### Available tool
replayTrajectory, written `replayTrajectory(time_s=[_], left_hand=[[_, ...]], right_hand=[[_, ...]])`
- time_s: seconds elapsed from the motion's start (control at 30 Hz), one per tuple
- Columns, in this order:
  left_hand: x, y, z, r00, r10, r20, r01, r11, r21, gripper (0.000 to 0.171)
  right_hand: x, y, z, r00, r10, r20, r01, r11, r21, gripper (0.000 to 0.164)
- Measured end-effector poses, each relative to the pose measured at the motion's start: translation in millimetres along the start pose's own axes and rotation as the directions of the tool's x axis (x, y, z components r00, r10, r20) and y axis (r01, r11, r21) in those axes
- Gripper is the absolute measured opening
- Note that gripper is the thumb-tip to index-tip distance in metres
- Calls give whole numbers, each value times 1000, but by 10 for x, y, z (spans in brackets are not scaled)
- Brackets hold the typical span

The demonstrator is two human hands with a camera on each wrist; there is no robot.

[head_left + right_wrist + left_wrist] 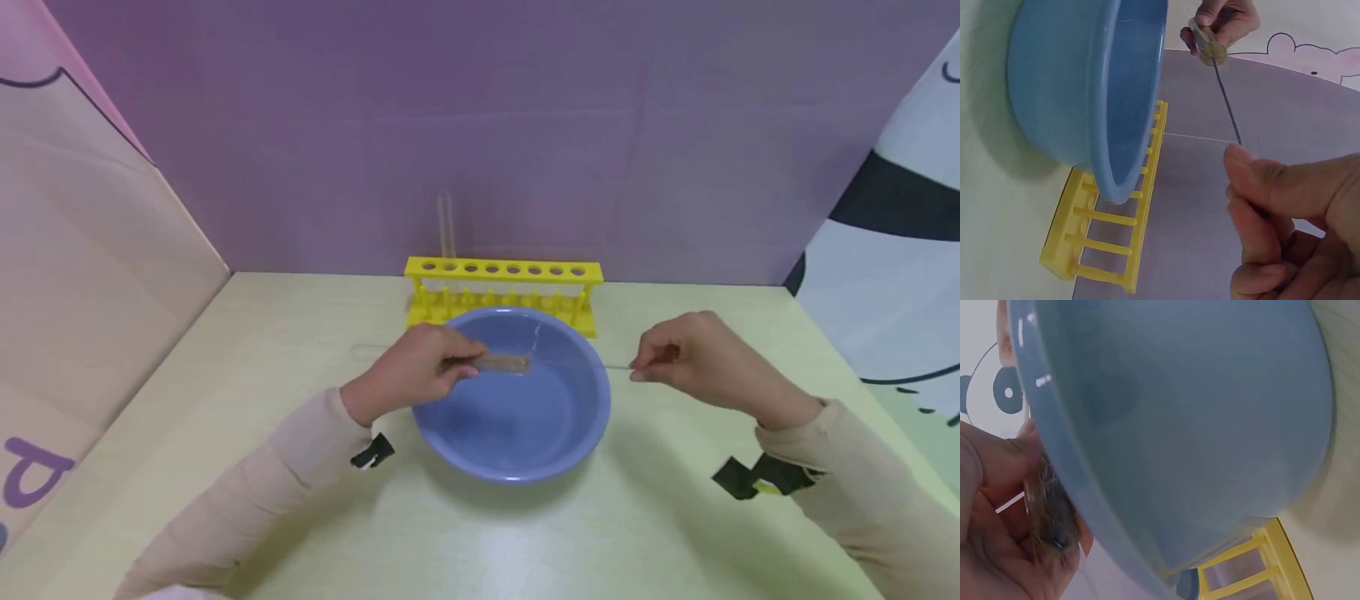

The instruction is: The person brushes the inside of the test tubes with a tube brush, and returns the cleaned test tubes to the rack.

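Over the blue basin (512,400), my left hand (412,367) grips a clear test tube (367,351) that lies nearly level. Its mouth points right. Tan bristles of a test tube brush (504,363) fill the tube at that end, and they show up close in the left wrist view beside the basin's rim. My right hand (701,362), right of the basin, pinches the end of the brush's thin twisted wire (1227,103) between thumb and finger. That wire runs straight from the tube's mouth to my fingertips.
Behind the basin stands a yellow test tube rack (502,268) with a row of holes and pegs. Another clear test tube (447,221) stands upright in its left part. A purple backdrop (495,125) rises at the table's far edge, with printed cloth on both sides.
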State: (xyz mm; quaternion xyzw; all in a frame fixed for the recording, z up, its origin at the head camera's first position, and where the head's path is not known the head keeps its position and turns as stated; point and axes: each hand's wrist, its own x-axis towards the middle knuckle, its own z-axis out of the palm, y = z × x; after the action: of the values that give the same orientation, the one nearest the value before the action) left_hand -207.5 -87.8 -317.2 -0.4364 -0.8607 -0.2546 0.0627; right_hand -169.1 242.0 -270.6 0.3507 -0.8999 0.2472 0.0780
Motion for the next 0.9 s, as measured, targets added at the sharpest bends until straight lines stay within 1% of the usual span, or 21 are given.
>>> replayTrajectory(time_s=[0.07, 0.17, 0.3, 0.4, 0.47, 0.7, 0.9], left_hand=[[0, 16, 12, 1000, 9, -12, -9, 999, 38, 26], [1, 42, 31, 999, 24, -37, -21, 996, 84, 26], [19, 76, 62, 996, 57, -69, -47, 989, 141, 23], [32, 97, 90, 993, 79, -90, -62, 982, 180, 21], [36, 109, 113, 991, 85, -107, -62, 978, 201, 20], [42, 149, 175, 979, 93, -180, -47, 969, 242, 20], [56, 181, 199, 966, 109, -233, -43, 962, 270, 20]], right_hand=[[31, 11, -14, 996, 50, 67, -54, 997, 55, 28], [84, 36, -34, 982, 110, 155, -127, 986, 107, 21], [127, 62, -43, 946, 198, 256, -242, 958, 154, 13], [141, 72, -27, 921, 240, 307, -302, 938, 172, 12], [147, 75, -8, 914, 248, 322, -315, 932, 176, 13], [187, 88, 70, 922, 223, 316, -291, 938, 187, 15], [221, 115, 126, 917, 226, 328, -305, 929, 211, 15]])
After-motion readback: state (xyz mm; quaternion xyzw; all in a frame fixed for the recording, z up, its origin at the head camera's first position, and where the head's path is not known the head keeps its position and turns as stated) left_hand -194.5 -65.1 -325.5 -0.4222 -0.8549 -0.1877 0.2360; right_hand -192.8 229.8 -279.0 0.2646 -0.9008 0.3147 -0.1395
